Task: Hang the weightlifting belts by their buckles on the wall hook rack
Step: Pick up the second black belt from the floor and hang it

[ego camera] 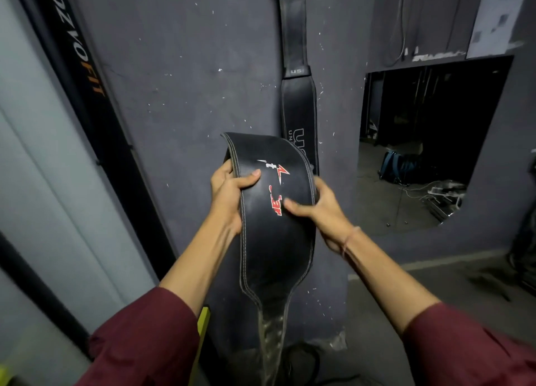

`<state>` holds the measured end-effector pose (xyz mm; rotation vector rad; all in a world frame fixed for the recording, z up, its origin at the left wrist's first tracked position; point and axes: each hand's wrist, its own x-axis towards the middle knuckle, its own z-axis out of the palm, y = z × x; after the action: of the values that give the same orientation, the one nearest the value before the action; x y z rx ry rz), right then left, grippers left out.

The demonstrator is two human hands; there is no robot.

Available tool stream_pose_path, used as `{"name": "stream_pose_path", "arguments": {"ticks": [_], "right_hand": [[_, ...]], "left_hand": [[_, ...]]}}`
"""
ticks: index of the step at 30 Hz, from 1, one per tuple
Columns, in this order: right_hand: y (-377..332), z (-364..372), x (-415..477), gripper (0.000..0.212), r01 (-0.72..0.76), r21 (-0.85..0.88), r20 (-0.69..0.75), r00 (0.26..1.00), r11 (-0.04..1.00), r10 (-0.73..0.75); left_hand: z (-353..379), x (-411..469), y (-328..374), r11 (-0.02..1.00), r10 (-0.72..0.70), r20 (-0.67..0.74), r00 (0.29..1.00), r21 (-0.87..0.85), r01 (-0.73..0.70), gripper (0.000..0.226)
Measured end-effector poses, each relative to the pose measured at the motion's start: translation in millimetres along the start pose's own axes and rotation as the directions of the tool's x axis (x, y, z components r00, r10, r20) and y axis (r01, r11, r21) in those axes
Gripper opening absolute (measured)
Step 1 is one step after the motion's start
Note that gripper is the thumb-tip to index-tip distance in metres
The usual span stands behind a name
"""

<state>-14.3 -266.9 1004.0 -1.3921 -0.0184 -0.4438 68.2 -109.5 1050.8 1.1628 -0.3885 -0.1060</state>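
Black leather belt (275, 211) gripped by wide middle, left hand (229, 194) and right hand (322, 211) curled round edges; long axis vertical, buckle unseen, hung belt (295, 101) just behind.

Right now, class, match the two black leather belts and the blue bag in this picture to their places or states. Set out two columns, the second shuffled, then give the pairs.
Column one
1. black leather belt with red and white print
2. black leather belt marked US
3. blue bag

Column two
A. sits on the floor
B. gripped by the left hand and right hand
C. hangs against the grey wall

Pairs: 1-B, 2-C, 3-A
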Motion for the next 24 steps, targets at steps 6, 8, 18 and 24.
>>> {"name": "stream_pose_path", "arguments": {"ticks": [6,8,18,24], "right_hand": [[-14,11,7,0.07,0.089,-0.021,0.026,0.996,0.996,-0.089],[4,6,-8,0.079,0.066,-0.047,0.076,0.995,0.997,-0.063],[-46,14,29,0.057,0.042,-0.005,-0.064,0.997,0.999,-0.042],[-32,21,15,0.066,0.142,-0.082,0.021,0.99,0.986,-0.141]], "left_hand": [[-17,-12,-7,1.0,0.007,0.008,1.0,-0.018,-0.007,0.035],[-21,-17,-11,1.0,0.008,0.018,1.0,-0.006,-0.008,0.031],[-27,-12,-16,0.991,-0.135,0.133,0.982,0.004,0.136,0.064],[-19,17,25,0.981,-0.164,-0.023,0.986,-0.107,0.161,0.046]]}}
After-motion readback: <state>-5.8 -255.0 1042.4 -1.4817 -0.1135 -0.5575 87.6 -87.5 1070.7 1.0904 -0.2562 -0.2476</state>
